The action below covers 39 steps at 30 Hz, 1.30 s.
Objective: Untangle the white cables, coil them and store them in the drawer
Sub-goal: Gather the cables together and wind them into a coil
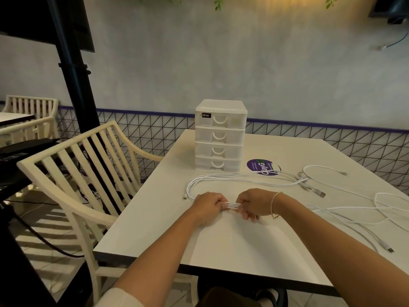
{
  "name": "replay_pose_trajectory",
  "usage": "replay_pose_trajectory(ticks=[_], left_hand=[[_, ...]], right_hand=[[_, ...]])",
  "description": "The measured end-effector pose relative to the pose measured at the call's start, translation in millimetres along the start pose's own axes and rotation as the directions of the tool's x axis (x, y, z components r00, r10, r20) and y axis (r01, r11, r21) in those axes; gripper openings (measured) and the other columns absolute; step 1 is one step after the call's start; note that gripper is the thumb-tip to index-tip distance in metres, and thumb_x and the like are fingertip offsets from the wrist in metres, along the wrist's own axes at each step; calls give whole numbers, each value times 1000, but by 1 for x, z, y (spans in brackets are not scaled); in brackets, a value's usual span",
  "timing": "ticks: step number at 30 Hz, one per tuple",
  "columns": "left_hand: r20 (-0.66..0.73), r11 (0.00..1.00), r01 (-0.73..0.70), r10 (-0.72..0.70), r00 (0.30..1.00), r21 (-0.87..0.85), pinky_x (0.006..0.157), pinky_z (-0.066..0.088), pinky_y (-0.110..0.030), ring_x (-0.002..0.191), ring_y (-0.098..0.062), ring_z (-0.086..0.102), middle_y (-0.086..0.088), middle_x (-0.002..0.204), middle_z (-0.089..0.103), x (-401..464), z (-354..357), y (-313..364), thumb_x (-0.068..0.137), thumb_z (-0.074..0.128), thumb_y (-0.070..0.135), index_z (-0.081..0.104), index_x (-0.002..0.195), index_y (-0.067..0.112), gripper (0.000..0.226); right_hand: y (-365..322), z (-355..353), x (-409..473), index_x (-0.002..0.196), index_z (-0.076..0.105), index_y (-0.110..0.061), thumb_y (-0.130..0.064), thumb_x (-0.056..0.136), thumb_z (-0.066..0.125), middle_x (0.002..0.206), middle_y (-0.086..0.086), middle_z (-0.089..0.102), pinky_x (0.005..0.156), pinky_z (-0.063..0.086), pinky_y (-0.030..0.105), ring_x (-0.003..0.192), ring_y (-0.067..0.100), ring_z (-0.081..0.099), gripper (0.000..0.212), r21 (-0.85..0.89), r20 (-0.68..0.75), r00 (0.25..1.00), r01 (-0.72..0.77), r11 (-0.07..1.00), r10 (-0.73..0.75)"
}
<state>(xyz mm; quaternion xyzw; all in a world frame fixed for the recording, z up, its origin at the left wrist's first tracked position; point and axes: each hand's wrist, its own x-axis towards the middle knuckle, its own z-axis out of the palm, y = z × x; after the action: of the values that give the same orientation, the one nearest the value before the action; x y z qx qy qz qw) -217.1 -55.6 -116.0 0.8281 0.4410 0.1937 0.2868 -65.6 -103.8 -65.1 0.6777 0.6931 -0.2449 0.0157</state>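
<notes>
Several white cables (247, 177) lie in a bundle across the white table (239, 247), looping left and back toward me. My left hand (209, 207) and my right hand (254, 203) each grip the same short stretch of bundled strands (232, 205), held taut between the two fists just above the tabletop. Other loose white cables (363, 214) trail off to the right, with plugs showing at their ends. A white four-drawer box (221, 135) stands at the table's far side, all drawers closed.
A purple round sticker (262, 166) sits on the table beside the drawer box. A cream slatted chair (86, 171) stands to the left of the table. A black stand (75, 69) rises behind it.
</notes>
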Motion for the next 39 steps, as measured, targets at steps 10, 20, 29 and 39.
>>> replay_pose_trajectory(ticks=[10, 20, 29, 39], left_hand=[[30, 993, 25, -22, 999, -115, 75, 39, -22, 87, -15, 50, -3, 94, 58, 0, -1, -5, 94, 52, 17, 67, 96, 10, 17], [37, 999, 7, -5, 999, -45, 82, 38, -23, 92, -16, 48, -7, 102, 61, -1, 0, -4, 95, 50, 20, 68, 101, 14, 20], [26, 998, -28, 30, 999, -54, 83, 40, -25, 97, -20, 55, -7, 104, 66, 2, 1, -4, 95, 49, 16, 69, 96, 10, 21], [82, 996, -28, 35, 996, -85, 72, 38, -22, 84, -14, 49, 6, 78, 51, 2, -3, -9, 96, 50, 21, 68, 96, 11, 21]], right_hand=[[0, 1, 11, 70, 56, -26, -20, 89, 54, 89, -1, 68, 75, 39, 22, 86, 12, 51, 20, -146, -218, 976, -53, 988, 20], [2, -1, 6, 84, 60, -23, -22, 92, 50, 92, -1, 64, 75, 38, 22, 84, 13, 46, 12, -193, -208, 977, 3, 981, -44], [1, 5, -3, 83, 52, -20, -26, 92, 51, 104, 8, 64, 74, 32, 25, 86, 17, 42, 11, -284, -170, 977, 74, 956, -127], [11, 9, 14, 103, 63, -16, -24, 92, 48, 114, 6, 62, 78, 35, 26, 105, 24, 53, 21, -150, -233, 972, -21, 989, -15]])
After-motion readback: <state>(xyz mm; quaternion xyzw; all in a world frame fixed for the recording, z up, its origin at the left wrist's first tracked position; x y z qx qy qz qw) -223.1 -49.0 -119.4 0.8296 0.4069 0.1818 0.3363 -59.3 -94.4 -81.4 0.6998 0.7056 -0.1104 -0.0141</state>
